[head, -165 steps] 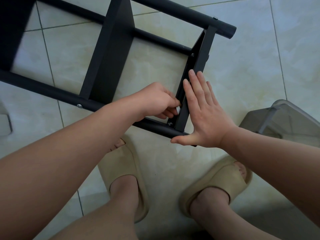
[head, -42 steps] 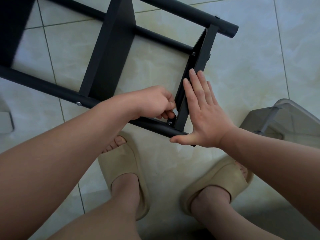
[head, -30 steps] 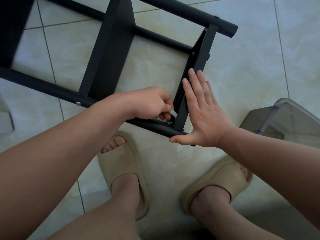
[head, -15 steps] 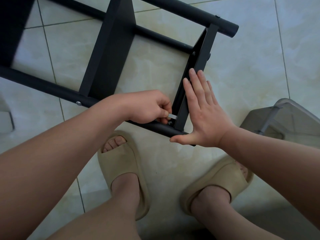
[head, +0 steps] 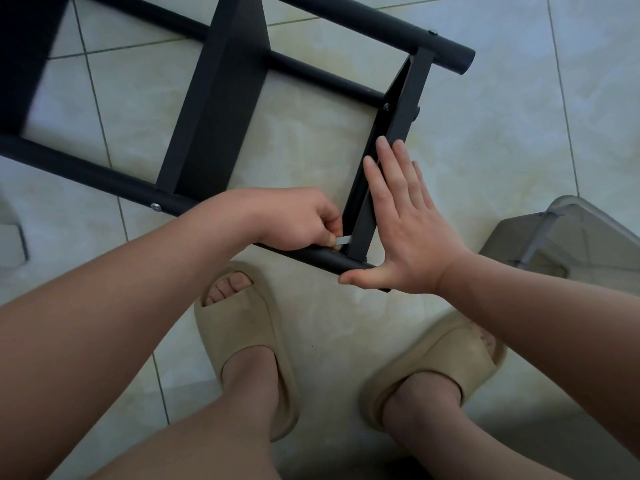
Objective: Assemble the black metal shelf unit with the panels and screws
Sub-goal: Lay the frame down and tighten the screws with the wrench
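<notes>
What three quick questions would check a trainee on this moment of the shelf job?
1. True or false: the right hand lies flat, fingers straight, against the end panel.
2. The left hand pinches: A) a small silver tool; B) a hammer; C) a loose panel.
3. How many slippers are in view?
Key: 1 true; 2 A; 3 two.
</notes>
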Demonstrator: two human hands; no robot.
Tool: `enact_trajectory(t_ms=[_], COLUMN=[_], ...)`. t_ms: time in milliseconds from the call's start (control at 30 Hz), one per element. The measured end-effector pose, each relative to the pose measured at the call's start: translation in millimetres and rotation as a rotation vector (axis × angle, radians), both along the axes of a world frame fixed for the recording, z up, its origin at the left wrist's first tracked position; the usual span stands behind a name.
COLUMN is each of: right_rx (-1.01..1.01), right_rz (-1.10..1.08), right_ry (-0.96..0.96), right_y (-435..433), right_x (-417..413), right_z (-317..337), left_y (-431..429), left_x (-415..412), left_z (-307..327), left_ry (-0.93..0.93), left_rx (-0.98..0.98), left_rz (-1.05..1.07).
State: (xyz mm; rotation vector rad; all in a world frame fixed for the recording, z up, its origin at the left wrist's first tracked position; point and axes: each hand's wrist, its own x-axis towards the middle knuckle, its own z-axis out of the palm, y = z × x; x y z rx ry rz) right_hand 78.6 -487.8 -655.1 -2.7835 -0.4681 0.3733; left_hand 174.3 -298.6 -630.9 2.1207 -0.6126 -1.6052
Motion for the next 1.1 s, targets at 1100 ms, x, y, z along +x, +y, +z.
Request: enact_trajectory(t_ms=[1100], right_rx=[-0.012], right_rz=[-0.468], right_ry=[0.284], right_y=[-34.9], right_x=[114.4], right_z=[119.2], left_y=[-46.1], left_x=[142.8], left_z=[77.5], left_ry=[-0.886], left_rx=[0.122], left_rz=[-0.008])
